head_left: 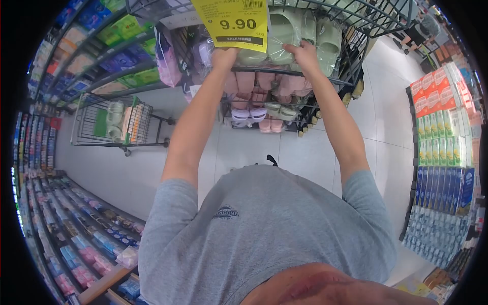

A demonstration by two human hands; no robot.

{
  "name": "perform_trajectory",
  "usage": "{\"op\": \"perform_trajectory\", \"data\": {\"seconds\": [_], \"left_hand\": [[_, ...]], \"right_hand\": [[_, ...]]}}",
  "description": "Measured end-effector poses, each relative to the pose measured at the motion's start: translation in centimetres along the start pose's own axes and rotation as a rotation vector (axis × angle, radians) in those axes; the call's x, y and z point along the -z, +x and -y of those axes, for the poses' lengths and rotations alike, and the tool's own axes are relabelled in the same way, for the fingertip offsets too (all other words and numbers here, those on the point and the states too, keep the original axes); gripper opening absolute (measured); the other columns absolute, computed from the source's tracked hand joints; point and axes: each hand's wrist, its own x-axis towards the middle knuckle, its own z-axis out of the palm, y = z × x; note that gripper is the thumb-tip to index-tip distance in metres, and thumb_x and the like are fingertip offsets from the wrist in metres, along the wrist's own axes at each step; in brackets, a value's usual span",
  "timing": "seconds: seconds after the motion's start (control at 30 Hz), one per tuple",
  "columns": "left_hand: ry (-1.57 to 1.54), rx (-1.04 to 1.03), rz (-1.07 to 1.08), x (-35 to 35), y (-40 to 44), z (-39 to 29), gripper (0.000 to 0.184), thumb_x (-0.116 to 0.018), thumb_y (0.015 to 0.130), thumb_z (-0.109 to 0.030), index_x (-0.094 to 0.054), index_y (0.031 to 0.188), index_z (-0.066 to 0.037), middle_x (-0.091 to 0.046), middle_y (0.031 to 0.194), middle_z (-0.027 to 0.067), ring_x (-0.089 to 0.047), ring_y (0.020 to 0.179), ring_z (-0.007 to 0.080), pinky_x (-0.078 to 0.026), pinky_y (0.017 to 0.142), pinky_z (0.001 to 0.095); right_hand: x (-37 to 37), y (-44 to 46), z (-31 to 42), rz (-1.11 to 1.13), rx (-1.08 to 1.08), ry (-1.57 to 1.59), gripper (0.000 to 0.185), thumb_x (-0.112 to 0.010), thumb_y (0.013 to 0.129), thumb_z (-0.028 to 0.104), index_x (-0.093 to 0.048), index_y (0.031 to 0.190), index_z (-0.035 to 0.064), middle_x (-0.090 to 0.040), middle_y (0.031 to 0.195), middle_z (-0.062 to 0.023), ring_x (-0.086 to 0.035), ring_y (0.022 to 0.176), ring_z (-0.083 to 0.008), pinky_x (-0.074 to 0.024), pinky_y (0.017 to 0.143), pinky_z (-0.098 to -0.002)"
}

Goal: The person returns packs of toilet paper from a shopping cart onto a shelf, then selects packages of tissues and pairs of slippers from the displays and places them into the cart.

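Observation:
Both my arms reach forward to a black wire display rack [351,71] filled with slippers. My right hand [305,56] is closed on light green slippers [282,35] in clear plastic wrap, its thumb lying across the wrapping. My left hand [224,58] is at the lower edge of a yellow price sign [233,25] marked 9.90, to the left of the green slippers. The sign hides its fingers, so what they hold cannot be told. More green slippers [328,43] lie beyond my right hand. Pink slippers [245,81] fill the tier below.
A shopping cart [104,124] stands on the left of the aisle, with green slippers and a box inside. Shelves of packaged goods [86,239] line the left side. Stacked cartons and bottles [439,152] stand on the right. Pale floor tiles [300,147] lie between.

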Motion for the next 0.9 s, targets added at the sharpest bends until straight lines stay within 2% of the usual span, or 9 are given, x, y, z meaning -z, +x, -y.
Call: {"op": "perform_trajectory", "data": {"seconds": [0.07,0.17,0.23,0.3,0.4,0.43,0.6,0.7,0.9], "left_hand": [[-0.038,-0.076,0.033,-0.2,-1.1,0.3,0.034,-0.07,0.077,-0.015,-0.062,0.106,-0.001,-0.064,0.101,0.0051,-0.057,0.086,0.0132,-0.043,0.073,0.0278],[-0.155,0.002,0.154,0.1,-3.6,-1.6,0.031,-0.071,0.076,-0.016,-0.062,0.102,-0.001,-0.064,0.097,0.0047,-0.056,0.085,0.0122,-0.043,0.072,0.0278],[-0.248,-0.042,0.165,0.2,-7.2,-4.5,0.041,-0.073,0.076,-0.019,-0.056,0.109,0.0,-0.063,0.096,0.0055,-0.057,0.084,0.0123,-0.042,0.07,0.0263],[-0.286,0.015,0.218,0.1,-6.5,-2.0,0.046,-0.073,0.078,-0.019,-0.053,0.114,0.001,-0.063,0.099,0.0069,-0.059,0.087,0.0143,-0.045,0.073,0.0277],[-0.475,0.202,0.434,0.9,-9.0,-2.3,0.046,-0.071,0.079,-0.016,-0.051,0.115,0.002,-0.062,0.103,0.0083,-0.061,0.091,0.0173,-0.047,0.081,0.0315],[-0.444,0.292,0.468,1.3,-10.3,-2.7,0.043,-0.07,0.08,-0.013,-0.052,0.115,0.003,-0.062,0.105,0.009,-0.061,0.095,0.0178,-0.047,0.087,0.0323],[-0.362,0.235,0.618,3.3,-15.2,2.0,0.047,-0.072,0.075,-0.007,-0.052,0.117,0.002,-0.061,0.111,0.0079,-0.06,0.101,0.0163,-0.045,0.09,0.0306],[-0.244,0.409,0.676,5.5,-18.5,3.8,0.057,-0.074,0.07,-0.002,-0.05,0.123,0.001,-0.062,0.112,0.0096,-0.06,0.101,0.0168,-0.046,0.089,0.0291],[-0.339,0.607,0.644,9.4,-24.6,9.1,0.06,-0.069,0.069,0.002,-0.048,0.125,0.0,-0.06,0.114,0.0076,-0.057,0.106,0.017,-0.043,0.093,0.0309]], "right_hand": [[1.1,-0.2,-0.3,0.016,-0.017,0.011,0.034,-0.074,0.07,0.017,-0.065,0.094,-0.0056,-0.068,0.087,-0.0118,-0.062,0.073,-0.017,-0.047,0.066,-0.0287],[2.2,-1.3,-0.3,0.016,-0.041,0.047,0.033,-0.074,0.072,0.017,-0.065,0.094,-0.0052,-0.067,0.085,-0.0103,-0.062,0.073,-0.0161,-0.0471,0.066,-0.0283],[3.3,-2.7,-0.7,0.0,-0.054,0.06,0.034,-0.074,0.073,0.017,-0.064,0.095,-0.0057,-0.066,0.085,-0.01,-0.062,0.073,-0.0158,-0.0474,0.066,-0.0281],[4.0,-4.0,-1.3,0.081,-0.092,0.305,0.034,-0.073,0.075,0.016,-0.063,0.098,-0.0064,-0.066,0.087,-0.0099,-0.062,0.073,-0.0164,-0.0484,0.067,-0.0288],[4.5,-8.1,-1.2,0.067,-0.129,0.263,0.035,-0.072,0.077,0.013,-0.06,0.104,-0.0061,-0.066,0.092,-0.012,-0.063,0.077,-0.0168,-0.0499,0.071,-0.0289],[4.7,-9.6,-1.5,0.065,-0.1,0.249,0.035,-0.071,0.078,0.012,-0.059,0.105,-0.0057,-0.066,0.094,-0.0126,-0.063,0.078,-0.0166,-0.0502,0.072,-0.0289],[5.0,-17.9,-5.0,0.105,-0.071,0.142,0.044,-0.073,0.078,0.01,-0.051,0.113,-0.005,-0.063,0.106,-0.0117,-0.059,0.095,-0.0144,-0.0481,0.082,-0.0294],[4.5,-22.5,-8.1,0.205,-0.183,0.214,0.05,-0.074,0.077,0.012,-0.049,0.117,-0.0051,-0.061,0.11,-0.0124,-0.059,0.097,-0.0159,-0.0476,0.085,-0.0306],[1.5,-27.8,-13.0,0.377,-0.426,0.12,0.061,-0.075,0.076,0.015,-0.046,0.125,-0.0044,-0.06,0.114,-0.0129,-0.057,0.104,-0.0194,-0.0459,0.091,-0.0327]]}}
